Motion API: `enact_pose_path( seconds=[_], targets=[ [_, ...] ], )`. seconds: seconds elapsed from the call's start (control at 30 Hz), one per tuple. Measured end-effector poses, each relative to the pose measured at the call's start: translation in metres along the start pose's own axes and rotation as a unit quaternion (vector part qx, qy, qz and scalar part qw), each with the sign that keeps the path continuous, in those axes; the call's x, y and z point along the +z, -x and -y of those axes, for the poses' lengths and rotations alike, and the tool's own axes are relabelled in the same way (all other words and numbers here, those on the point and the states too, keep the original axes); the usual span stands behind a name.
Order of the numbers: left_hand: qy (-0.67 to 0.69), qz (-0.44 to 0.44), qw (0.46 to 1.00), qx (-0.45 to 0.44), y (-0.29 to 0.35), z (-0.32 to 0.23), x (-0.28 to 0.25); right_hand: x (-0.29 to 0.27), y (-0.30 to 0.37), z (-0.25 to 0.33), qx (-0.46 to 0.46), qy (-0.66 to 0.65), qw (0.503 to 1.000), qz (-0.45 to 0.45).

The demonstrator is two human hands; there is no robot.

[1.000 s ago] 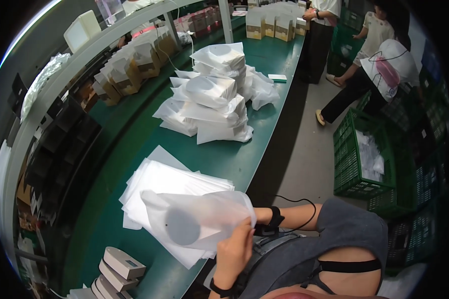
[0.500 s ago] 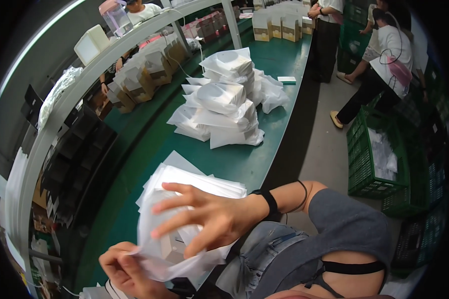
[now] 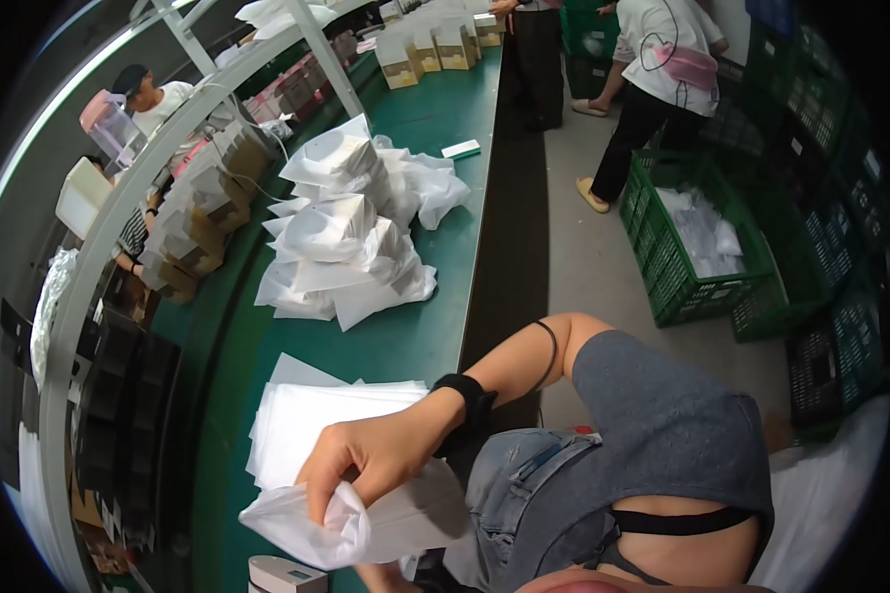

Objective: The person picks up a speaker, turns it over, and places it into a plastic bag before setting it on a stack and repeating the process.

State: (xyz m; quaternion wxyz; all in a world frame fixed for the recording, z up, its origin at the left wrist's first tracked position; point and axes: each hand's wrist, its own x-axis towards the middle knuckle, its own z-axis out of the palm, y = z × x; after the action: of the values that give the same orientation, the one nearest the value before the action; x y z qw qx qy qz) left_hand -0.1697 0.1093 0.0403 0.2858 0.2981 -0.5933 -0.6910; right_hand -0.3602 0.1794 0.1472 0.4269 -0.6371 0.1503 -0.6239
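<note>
Near the lower edge, my right hand (image 3: 371, 460) is closed, its fingers pinching the edge of a translucent white plastic bag (image 3: 415, 519). The bag hangs crumpled below the hand, in front of my body. A bit of skin beneath the bag seems to be my left hand (image 3: 383, 578); its fingers are hidden. A small pale box-like object (image 3: 285, 575) is cut off by the lower edge, left of that skin. Just beyond my right hand lies a stack of flat white bags (image 3: 341, 400) on the green table.
Farther along the green table (image 3: 405, 331) stands a heap of wrapped white packages (image 3: 341, 232), with a small white-and-green box (image 3: 461, 149) beside it. Brown cartons (image 3: 435, 49) line the far end. On the floor at right stands a green crate (image 3: 653, 252). Co-workers (image 3: 667, 59) are beyond.
My right hand went from spread fingers over the bag to a pinch on its edge. My left hand, visible before at the bag's edge, is now mostly hidden. The view has turned rightward.
</note>
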Motion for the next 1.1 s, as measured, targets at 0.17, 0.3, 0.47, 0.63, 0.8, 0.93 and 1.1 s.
enact_pose_path(
  seconds=[0.17,0.3,0.47,0.63,0.8,0.93,1.1],
  targets=[
    [0.265,0.244,0.912,-0.195,0.014,0.026,0.029,0.003,-0.025,0.001,-0.09,0.083,0.992,0.036],
    [0.532,0.224,0.79,-0.207,0.026,0.043,0.036,-0.002,-0.025,0.014,-0.131,0.129,0.983,-0.003],
    [0.102,-0.077,0.991,0.039,0.033,0.007,0.007,-0.029,0.012,0.009,-0.006,0.06,0.974,-0.218],
    [-0.416,0.079,0.814,0.398,0.058,-0.044,0.003,-0.057,0.066,-0.055,0.326,-0.035,0.937,-0.119],
    [-0.444,0.241,0.834,0.22,0.062,-0.067,0.017,-0.034,0.094,-0.064,0.452,0.164,0.868,0.124],
    [-0.361,0.164,0.915,0.075,0.057,-0.062,0.019,-0.031,0.111,-0.065,0.522,-0.183,0.833,0.006],
    [-0.288,-0.017,0.955,0.074,0.04,-0.026,0.02,-0.015,0.13,-0.074,0.432,-0.161,0.885,0.063]
  ],
)
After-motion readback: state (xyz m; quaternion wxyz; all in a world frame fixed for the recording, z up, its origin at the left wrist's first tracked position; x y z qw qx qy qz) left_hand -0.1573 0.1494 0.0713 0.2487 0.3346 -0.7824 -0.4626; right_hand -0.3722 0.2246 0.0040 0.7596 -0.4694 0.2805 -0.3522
